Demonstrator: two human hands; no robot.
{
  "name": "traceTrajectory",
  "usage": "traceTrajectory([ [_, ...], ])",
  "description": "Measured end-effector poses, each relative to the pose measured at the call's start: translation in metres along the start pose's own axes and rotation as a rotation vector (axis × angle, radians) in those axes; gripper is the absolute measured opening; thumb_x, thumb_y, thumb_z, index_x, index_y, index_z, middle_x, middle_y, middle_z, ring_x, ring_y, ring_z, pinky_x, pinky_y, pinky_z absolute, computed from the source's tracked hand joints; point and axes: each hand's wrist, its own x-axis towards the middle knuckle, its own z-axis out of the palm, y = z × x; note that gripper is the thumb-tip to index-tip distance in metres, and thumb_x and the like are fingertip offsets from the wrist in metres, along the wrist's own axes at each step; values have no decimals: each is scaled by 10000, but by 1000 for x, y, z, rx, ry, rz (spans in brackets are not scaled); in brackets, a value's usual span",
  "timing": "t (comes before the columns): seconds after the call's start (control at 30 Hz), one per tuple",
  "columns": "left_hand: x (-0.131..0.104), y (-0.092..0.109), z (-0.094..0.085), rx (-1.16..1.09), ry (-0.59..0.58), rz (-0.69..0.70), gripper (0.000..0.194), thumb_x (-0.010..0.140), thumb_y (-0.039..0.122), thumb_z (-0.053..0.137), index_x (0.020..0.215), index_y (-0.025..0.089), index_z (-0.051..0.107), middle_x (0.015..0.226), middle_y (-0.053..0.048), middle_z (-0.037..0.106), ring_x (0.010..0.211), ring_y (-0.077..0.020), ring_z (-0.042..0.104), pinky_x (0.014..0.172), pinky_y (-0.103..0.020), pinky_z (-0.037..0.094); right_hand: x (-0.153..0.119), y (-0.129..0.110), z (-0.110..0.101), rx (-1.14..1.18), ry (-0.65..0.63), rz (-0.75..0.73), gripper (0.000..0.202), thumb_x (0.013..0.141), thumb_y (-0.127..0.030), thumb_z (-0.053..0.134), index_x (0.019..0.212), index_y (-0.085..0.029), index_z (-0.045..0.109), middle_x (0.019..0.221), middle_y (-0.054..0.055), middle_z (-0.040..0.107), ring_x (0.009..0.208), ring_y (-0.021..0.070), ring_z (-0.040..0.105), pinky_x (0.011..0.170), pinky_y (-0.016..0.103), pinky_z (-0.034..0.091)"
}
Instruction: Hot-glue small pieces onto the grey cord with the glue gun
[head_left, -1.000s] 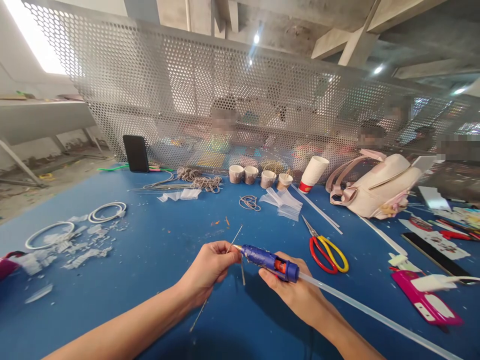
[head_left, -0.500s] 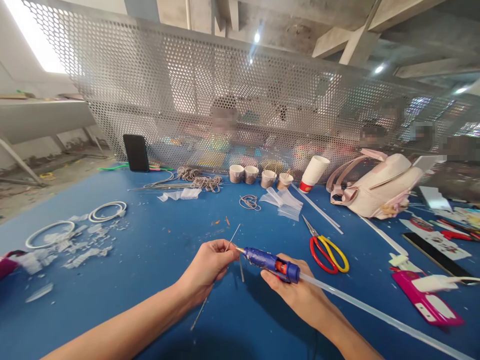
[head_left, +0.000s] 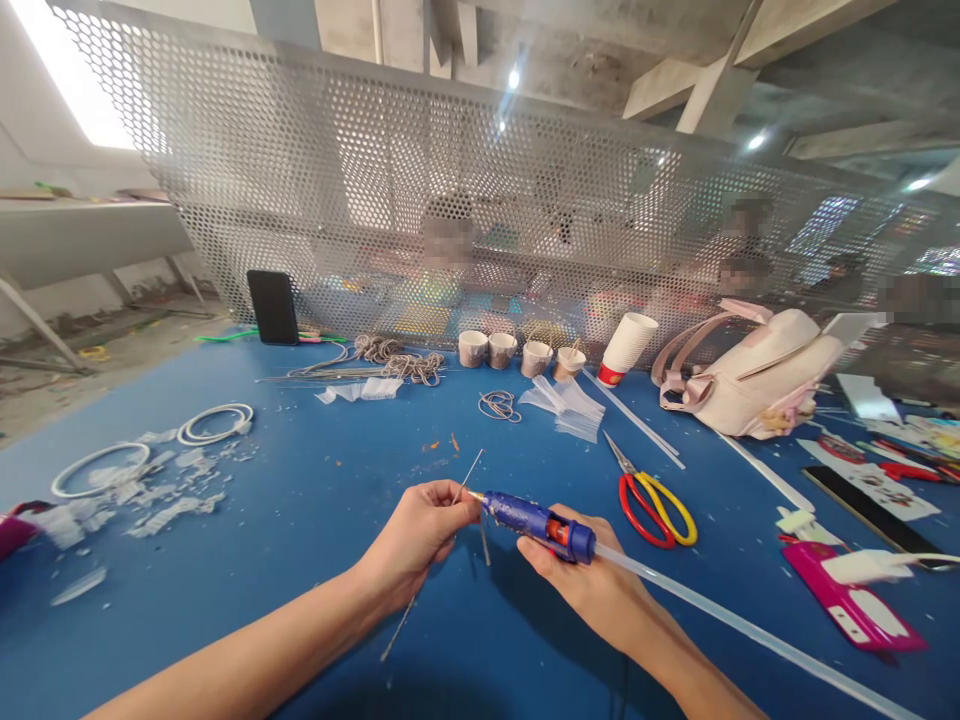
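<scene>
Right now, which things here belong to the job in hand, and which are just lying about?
Seemingly part of the job:
blue glue gun, in the right hand
clear glue stick, in the gun
thin stem, in the left hand

Probably just lying about:
pink backpack
upright black phone
stacked paper cups

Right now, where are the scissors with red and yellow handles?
In the head view, the scissors lie on the blue tabletop, right of the blue glue gun in the right hand, tips next to the clear plastic strips.
</scene>
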Motion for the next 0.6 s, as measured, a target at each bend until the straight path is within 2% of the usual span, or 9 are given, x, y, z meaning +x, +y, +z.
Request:
traceTrajectory([
  [0.27, 0, -1, 1, 6, -6, 2, 231, 579, 312, 705, 603, 157, 535, 451, 102, 380, 344, -6, 169, 348, -195, 87, 2, 2, 5, 66, 42, -44, 308, 842, -424, 503, 619, -213, 476, 541, -36, 509, 524, 122, 490, 535, 223, 400],
  [0.6, -2, 3, 1, -23, 3, 2, 246, 552, 318, 715, 581, 160, 530, 431, 104, 386, 345, -9, 163, 349, -197, 83, -2, -2, -2, -11, 14, -13, 286, 848, -434, 483, 673, -216, 544, 620, -9, 599, 620, 154, 564, 575, 230, 437],
])
